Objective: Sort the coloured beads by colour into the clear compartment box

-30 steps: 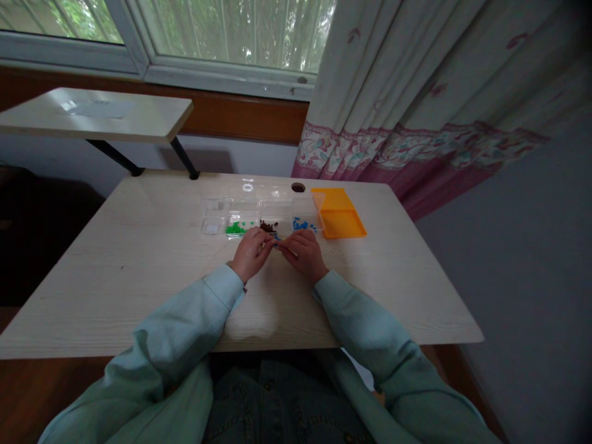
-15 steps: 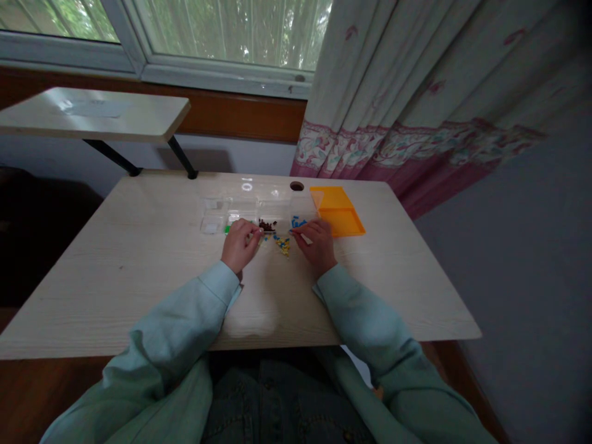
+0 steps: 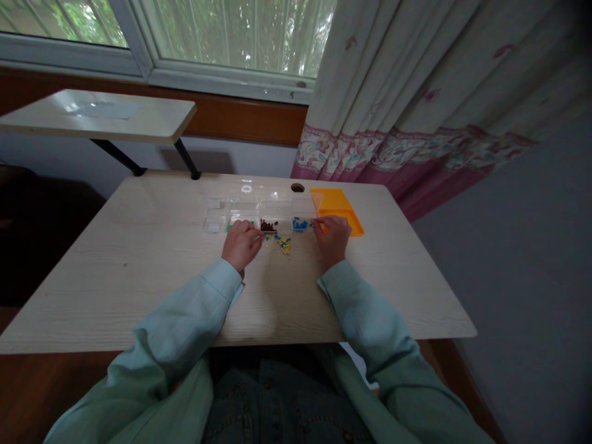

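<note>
A clear compartment box [image 3: 217,213] lies across the far middle of the pale wooden desk [image 3: 139,265]. Its cells hold green beads mostly hidden by my left hand, brown beads [image 3: 267,226] and blue beads [image 3: 300,223]. A small loose pile of yellow and blue beads [image 3: 283,243] lies on the desk just in front of the box. My left hand [image 3: 240,243] rests curled at the green cell, fingers pinched together. My right hand [image 3: 331,237] is curled at the box's right end beside the blue cell, fingertips pinched; what they hold is too small to see.
An orange lid or tray [image 3: 340,209] lies right of the box, partly under my right hand. A cable hole [image 3: 297,187] sits at the desk's far edge. A second small desk [image 3: 97,117] stands at the back left under the window. A curtain [image 3: 416,105] hangs to the right.
Both hands parted from the middle of the desk, uncovering the loose bead pile. The left went to the green cell, the right moved right to the blue cell.
</note>
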Demonstrator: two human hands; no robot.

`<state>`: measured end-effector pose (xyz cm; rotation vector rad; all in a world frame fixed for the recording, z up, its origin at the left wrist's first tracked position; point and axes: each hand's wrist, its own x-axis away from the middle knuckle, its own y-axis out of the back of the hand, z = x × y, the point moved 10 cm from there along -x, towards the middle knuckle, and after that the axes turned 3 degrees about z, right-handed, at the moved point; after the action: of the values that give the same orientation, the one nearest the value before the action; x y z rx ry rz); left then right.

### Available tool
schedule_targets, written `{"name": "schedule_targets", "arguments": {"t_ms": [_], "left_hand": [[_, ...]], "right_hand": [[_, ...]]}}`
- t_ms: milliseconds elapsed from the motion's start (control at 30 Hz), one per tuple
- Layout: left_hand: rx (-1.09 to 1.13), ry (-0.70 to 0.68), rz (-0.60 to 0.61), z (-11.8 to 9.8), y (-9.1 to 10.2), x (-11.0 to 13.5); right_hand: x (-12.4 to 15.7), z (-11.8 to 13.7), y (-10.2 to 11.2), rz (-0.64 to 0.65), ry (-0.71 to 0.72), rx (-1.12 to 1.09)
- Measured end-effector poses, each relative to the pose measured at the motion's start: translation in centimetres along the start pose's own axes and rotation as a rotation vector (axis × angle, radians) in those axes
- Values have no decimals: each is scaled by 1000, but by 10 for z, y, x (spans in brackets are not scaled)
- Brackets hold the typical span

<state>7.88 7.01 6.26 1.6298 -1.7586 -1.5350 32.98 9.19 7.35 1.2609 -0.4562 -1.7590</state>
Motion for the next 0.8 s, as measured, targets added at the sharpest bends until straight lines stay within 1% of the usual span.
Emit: {"name": "schedule_targets", "arguments": {"t_ms": [133,333,467,800], "left_hand": [[-31,-20,64,-2,-8,0],[-67,-31,80,-6,-11,-1],[-95,-33,117,-10,-15,0],[-88,-43,119,-16,-13,1]], "right_hand": [[0,-5,2,-16,-53,22],[-1,-9,-6,27,-45,39],[0,-9,-10,49,-40,69],[0,-3,-8,40,-16,32]]}}
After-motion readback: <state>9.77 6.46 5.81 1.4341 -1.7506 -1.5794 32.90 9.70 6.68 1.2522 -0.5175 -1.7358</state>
